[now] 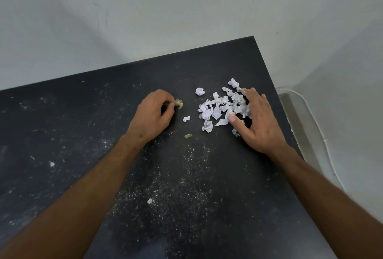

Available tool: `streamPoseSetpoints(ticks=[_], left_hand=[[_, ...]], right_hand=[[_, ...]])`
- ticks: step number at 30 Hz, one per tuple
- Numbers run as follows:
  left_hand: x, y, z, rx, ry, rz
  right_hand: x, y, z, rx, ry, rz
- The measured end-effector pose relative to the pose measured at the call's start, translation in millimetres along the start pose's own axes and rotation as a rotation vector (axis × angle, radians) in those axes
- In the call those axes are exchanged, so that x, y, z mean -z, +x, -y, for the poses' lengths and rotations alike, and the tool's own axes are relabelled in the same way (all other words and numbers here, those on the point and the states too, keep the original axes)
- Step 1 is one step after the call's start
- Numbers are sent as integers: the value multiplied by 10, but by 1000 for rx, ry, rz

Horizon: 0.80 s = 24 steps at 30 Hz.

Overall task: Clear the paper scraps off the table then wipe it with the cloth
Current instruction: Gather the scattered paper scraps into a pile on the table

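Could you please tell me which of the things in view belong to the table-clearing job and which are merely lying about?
Part of the job:
- white paper scraps, piled under the right hand
- stray white scrap
- yellowish scrap pinched in the left hand fingers
- yellowish bit
- dusty black table

Just lying about:
- white cable beside the table
- wall

No cloth is in view.

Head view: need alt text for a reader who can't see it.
A person's right hand spreads open over a pile of crumpled white paper scraps on a dusty black table, while the left hand pinches a small yellowish crumpled scrap. A few stray bits lie apart from the pile; no cloth is in view.
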<state>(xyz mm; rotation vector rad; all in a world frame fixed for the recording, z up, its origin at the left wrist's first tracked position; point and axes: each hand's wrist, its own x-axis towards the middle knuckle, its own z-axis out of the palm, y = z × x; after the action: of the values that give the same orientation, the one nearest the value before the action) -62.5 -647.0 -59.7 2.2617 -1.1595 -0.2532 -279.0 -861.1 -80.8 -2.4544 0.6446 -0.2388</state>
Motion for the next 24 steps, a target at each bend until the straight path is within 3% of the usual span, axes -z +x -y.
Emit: streamPoseSetpoints(ticks=[4, 10, 16, 24], left_hand=[[27, -130, -143, 198, -182, -31], [-77, -595, -316, -10, -132, 51], [-209, -788, -371, -40, -12, 165], [-241, -619, -368, -17, 29, 140]], right_hand=[[-6, 8, -7, -12, 11, 0], [20, 4, 51, -45, 13, -19], [25, 4, 47, -48, 22, -27], [62, -3, 115, -91, 35, -27]])
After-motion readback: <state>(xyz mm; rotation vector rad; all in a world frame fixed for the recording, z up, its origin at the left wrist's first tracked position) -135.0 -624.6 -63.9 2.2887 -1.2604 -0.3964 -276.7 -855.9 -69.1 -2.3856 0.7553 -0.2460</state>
